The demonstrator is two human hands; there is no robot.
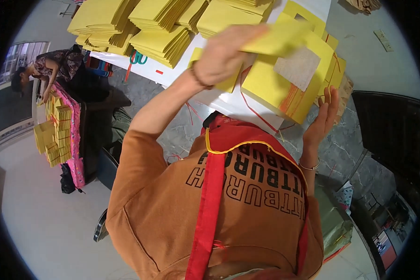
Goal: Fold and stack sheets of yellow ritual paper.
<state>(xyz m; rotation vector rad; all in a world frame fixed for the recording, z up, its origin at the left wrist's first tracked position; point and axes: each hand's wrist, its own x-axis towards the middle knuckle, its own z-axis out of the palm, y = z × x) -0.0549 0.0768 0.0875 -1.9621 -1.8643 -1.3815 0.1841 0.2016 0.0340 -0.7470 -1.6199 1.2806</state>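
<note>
My left hand (221,56) is closed round the end of a yellow folded paper piece (282,38), which is smeared by motion. It is raised over a large yellow paper stack (266,86) that has a greyish square patch (297,67) and orange streaks along its near edge. My right hand (325,114) is beside that stack's right edge, fingers stretched upward and holding nothing I can see. Whether the fingertips touch the paper I cannot tell. A red string (254,109) runs along the stack's left side and hangs over the table edge.
Several yellow folded paper bundles (161,44) fill the far left of the white table (119,59). Teal-handled scissors (137,57) lie at its left edge. At far left, another person (56,65) leans over a pink-covered table with yellow bundles (60,130). A dark box (108,163) stands on the floor.
</note>
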